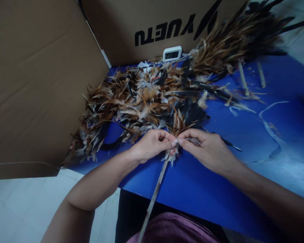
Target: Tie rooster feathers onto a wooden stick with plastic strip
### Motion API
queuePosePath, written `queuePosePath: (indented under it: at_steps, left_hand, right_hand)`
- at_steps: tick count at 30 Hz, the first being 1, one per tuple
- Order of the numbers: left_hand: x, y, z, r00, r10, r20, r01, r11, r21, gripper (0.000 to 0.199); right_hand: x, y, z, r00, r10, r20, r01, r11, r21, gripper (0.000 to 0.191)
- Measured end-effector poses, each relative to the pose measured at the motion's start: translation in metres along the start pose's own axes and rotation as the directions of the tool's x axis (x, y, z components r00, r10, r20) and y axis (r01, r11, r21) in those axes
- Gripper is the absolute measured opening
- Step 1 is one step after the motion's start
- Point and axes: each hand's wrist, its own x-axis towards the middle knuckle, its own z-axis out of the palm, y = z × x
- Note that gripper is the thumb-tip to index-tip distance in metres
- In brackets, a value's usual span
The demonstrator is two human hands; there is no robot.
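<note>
A wooden stick [154,194] slants up from my lap over the edge of the blue table. At its upper end is a bundle of brown and black feathers [177,123], with pale quill ends and a bit of red below. My left hand [155,145] pinches something small and whitish at the bundle's base, too small to name. From the other side my right hand [207,146] pinches at the same spot, its fingertips nearly touching those of my left hand.
Loose feathers [142,98] cover the back left of the blue table [233,189]. A small white-framed display [172,54] stands before a cardboard box [131,17]. Finished-looking feather bundles [223,47] with sticks lie at the back right. A pale strip [271,133] lies at the right.
</note>
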Motion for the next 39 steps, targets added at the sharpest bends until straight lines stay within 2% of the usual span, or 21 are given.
queuePosePath:
  at_steps: [3,6,12,17,21,24,27,29,31,35,39]
  left_hand:
    - [0.000,-0.001,0.000,1.000,0.011,0.005,-0.011,1.000,0.002,0.025]
    - [0.000,-0.001,-0.001,1.000,0.019,-0.001,-0.019,1.000,0.015,0.027]
    - [0.000,-0.002,0.000,1.000,0.013,0.006,-0.013,1.000,0.004,0.021]
    - [0.001,-0.003,0.001,1.000,-0.005,-0.015,0.005,1.000,-0.012,0.013]
    - [0.002,-0.003,0.002,0.999,-0.009,-0.033,0.009,1.000,-0.013,0.011]
    - [0.002,-0.004,0.003,0.999,-0.008,-0.048,0.008,1.000,0.002,0.011]
    - [0.003,-0.005,0.003,0.999,0.003,-0.050,-0.002,1.000,0.024,0.010]
    - [0.003,-0.005,0.002,0.999,0.013,-0.049,-0.011,0.999,0.039,0.010]
    - [0.003,-0.006,0.002,0.999,0.022,-0.046,-0.019,0.998,0.057,0.009]
    - [0.002,-0.006,0.001,0.998,0.051,-0.044,-0.045,0.991,0.124,0.011]
    - [0.002,-0.008,-0.001,0.990,0.139,-0.026,-0.128,0.960,0.248,0.020]
  right_hand:
    - [-0.001,0.002,0.000,0.998,-0.045,-0.034,0.044,0.999,-0.030,0.014]
    - [-0.003,0.004,0.001,0.987,-0.148,-0.061,0.140,0.984,-0.113,0.011]
    - [-0.007,0.004,0.000,0.910,-0.413,-0.035,0.381,0.866,-0.322,0.016]
    - [-0.010,0.006,0.002,0.833,-0.553,-0.004,0.483,0.732,-0.481,0.017]
    - [-0.012,0.004,0.002,0.773,-0.626,0.099,0.529,0.551,-0.646,0.019]
    - [-0.013,0.002,0.002,0.762,-0.629,0.157,0.515,0.439,-0.737,0.024]
    - [-0.013,0.000,0.003,0.754,-0.635,0.165,0.499,0.391,-0.773,0.025]
    - [-0.012,0.001,0.004,0.753,-0.640,0.153,0.494,0.396,-0.774,0.025]
    - [-0.011,0.002,0.004,0.772,-0.625,0.119,0.482,0.453,-0.750,0.024]
    - [-0.009,0.001,0.004,0.844,-0.536,0.028,0.431,0.647,-0.629,0.023]
    - [-0.007,0.000,0.002,0.924,-0.382,0.004,0.345,0.829,-0.440,0.019]
